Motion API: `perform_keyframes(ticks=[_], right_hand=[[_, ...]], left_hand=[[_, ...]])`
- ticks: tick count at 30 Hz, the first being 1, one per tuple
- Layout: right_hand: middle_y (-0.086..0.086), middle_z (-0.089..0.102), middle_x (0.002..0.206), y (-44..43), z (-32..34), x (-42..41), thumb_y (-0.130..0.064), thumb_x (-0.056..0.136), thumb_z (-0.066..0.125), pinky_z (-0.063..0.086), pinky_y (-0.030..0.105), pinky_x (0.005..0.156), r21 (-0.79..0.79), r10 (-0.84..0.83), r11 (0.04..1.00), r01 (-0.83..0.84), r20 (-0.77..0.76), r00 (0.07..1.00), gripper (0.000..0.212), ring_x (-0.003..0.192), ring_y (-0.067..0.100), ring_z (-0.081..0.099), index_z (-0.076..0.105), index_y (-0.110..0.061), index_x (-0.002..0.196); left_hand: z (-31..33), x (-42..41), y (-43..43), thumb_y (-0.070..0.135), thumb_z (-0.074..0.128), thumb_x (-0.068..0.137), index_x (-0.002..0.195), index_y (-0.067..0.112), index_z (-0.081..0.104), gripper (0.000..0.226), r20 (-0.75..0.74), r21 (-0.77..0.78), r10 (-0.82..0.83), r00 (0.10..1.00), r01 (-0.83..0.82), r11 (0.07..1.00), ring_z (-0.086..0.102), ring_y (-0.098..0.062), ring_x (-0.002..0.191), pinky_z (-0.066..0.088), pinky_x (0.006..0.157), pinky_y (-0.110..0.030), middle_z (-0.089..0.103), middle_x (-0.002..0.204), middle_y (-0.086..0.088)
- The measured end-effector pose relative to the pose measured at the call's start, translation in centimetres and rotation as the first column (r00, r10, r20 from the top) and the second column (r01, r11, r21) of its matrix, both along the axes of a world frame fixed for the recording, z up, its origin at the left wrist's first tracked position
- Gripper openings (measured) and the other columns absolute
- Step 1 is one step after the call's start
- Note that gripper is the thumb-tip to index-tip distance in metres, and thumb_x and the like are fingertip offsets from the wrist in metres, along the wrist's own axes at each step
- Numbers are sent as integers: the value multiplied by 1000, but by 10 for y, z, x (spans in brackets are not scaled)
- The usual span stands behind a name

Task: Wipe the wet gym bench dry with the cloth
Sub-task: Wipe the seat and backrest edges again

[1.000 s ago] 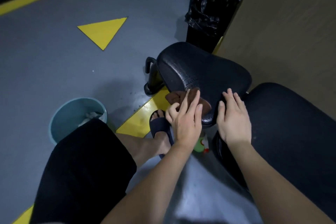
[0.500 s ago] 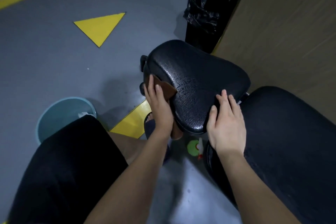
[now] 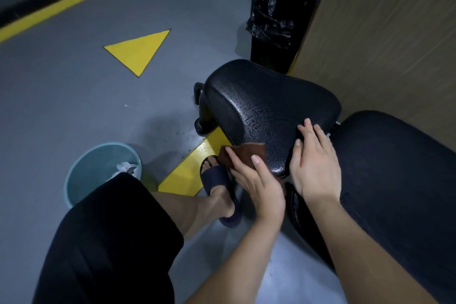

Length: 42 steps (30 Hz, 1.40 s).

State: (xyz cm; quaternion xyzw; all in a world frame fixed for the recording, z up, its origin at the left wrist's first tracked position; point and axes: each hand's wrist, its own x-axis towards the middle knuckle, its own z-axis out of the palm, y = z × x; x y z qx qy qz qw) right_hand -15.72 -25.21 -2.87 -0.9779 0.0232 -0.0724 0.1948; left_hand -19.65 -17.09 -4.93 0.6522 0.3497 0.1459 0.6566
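Observation:
The black padded seat of the gym bench glistens with water drops. The long back pad runs off to the lower right. A brown cloth lies against the seat's near left edge, and my left hand presses flat on it. Part of the cloth is hidden under that hand. My right hand rests flat on the seat's near right corner, fingers spread, holding nothing.
A light blue bucket with a white rag stands on the grey floor at left. A black-lined bin stands behind the seat beside a wooden wall. My foot in a dark slipper and my knee in black shorts are below the seat.
My left hand has brought the cloth back from the seat's far left side to its near edge. My right hand stays on the near right corner.

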Motion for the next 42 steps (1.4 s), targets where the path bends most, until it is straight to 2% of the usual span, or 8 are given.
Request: perform_keyframes(ticks=[2,7,12,23,28,34,37,42], right_hand=[[-1,35,164,0,0,0,-28,107,35,21,40,126,-18,5,1000,-5,-5,1000,44,153,18,26,47,-15,147],[-3,23,169,2,-3,3,-38,107,24,11,42,128,-125,46,991,-52,-52,998,55,157,16,14,31,-19,158],[-4,15,171,2,-4,7,-45,105,16,8,43,129,-175,64,982,-77,-76,995,62,158,15,7,22,-20,162],[-2,19,170,5,-1,14,-44,104,20,15,47,128,-174,60,982,-74,-81,995,62,158,18,12,27,-18,160],[-3,15,171,5,-3,14,-44,104,19,13,47,128,-176,68,981,-83,-92,993,63,158,16,7,24,-19,161],[-2,16,171,4,-5,18,-43,105,20,15,51,127,-180,82,979,-96,-82,993,61,158,17,8,25,-18,161],[-2,16,170,3,-7,21,-42,105,22,17,53,126,-196,88,975,-102,-75,993,61,158,18,10,25,-17,161],[-3,16,170,3,-8,26,-41,104,25,19,56,125,-191,91,976,-103,-72,993,62,158,18,10,26,-17,161]], left_hand=[[2,16,22,39,32,109,163,26,14,58,43,117,-35,998,30,993,20,-31,150,10,113,-18,15,167,-18],[4,116,100,46,23,109,161,39,17,52,-178,205,-127,976,163,965,23,-40,146,18,119,-47,20,165,-14],[-3,169,150,45,29,108,159,31,25,53,-92,244,-157,983,175,954,34,-37,145,29,115,-43,27,163,-14],[4,64,70,39,30,109,163,32,10,58,-178,243,-185,967,225,944,42,-39,127,33,105,-47,30,156,-18],[-6,111,108,44,26,107,163,33,4,60,-189,309,-215,958,266,913,30,-46,140,28,114,-56,22,161,-20],[-5,210,180,42,35,108,153,29,41,47,-159,544,-364,918,388,744,42,-32,139,31,114,-40,44,154,-12],[-3,257,211,59,40,99,137,35,61,49,-297,373,-589,752,659,653,53,-18,129,34,114,-33,58,144,1],[11,287,203,75,45,89,131,33,65,63,-357,108,-690,629,762,638,59,-21,123,38,114,-44,63,135,-1]])
